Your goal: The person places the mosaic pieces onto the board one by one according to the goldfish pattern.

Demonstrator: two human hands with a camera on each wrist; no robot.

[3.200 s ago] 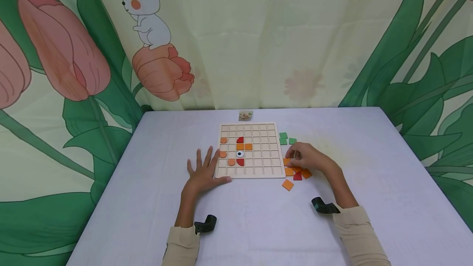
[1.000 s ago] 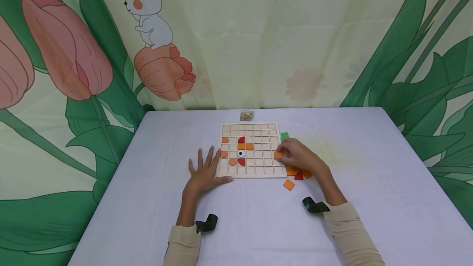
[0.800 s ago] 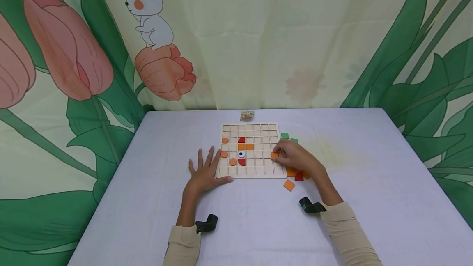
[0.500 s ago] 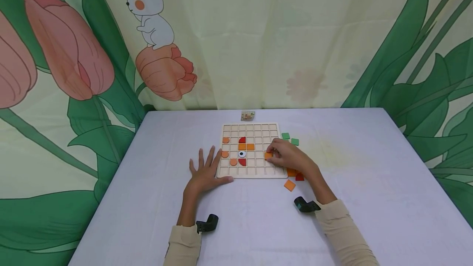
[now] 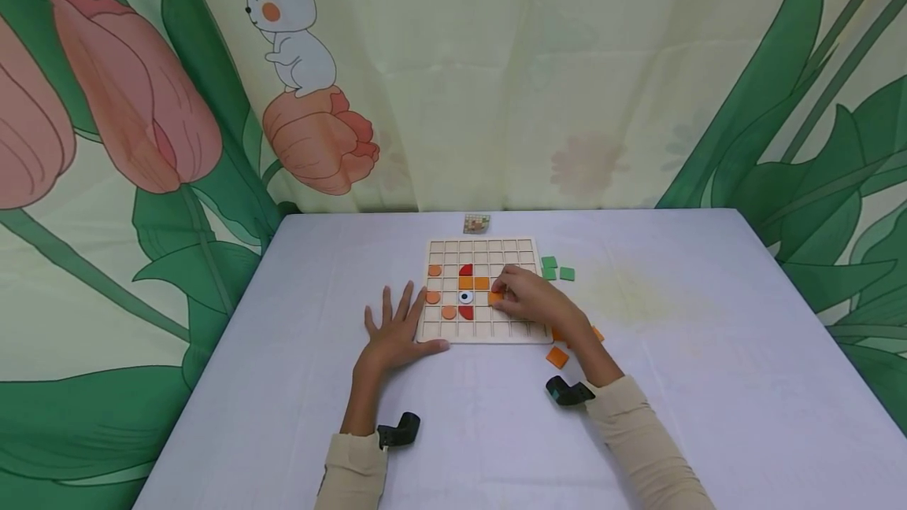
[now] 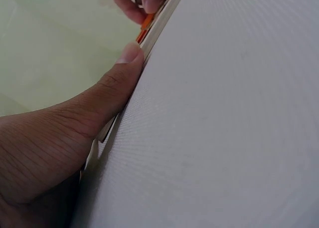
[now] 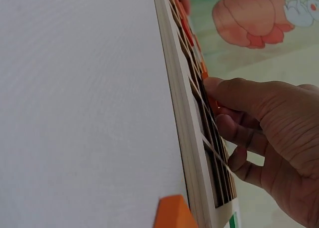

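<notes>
A wooden grid board (image 5: 442, 330) lies on the table, with orange discs (image 5: 434, 270), red quarter-round tiles (image 5: 465, 312), orange square tiles (image 5: 465, 283) and an eye tile (image 5: 465, 297) set in its cells. My right hand (image 5: 534, 297) pinches an orange square tile (image 5: 494, 299) between thumb and fingers, low over the board, right of the eye tile. In the right wrist view the thumb presses against that tile's edge. My left hand (image 5: 393, 337) rests with fingers spread at the board's left front corner, its thumb along the front edge in the left wrist view.
Green square tiles (image 5: 567, 274) lie right of the board. A loose orange tile (image 5: 557, 356) sits near its front right corner, and others are partly hidden under my right forearm. A small picture card (image 5: 477, 223) lies behind the board. A printed curtain (image 5: 482, 101) hangs behind the table.
My right hand picked up an orange square tile from the pile at the right and carried it left across the board, beside the eye tile. The left hand stayed in place.
</notes>
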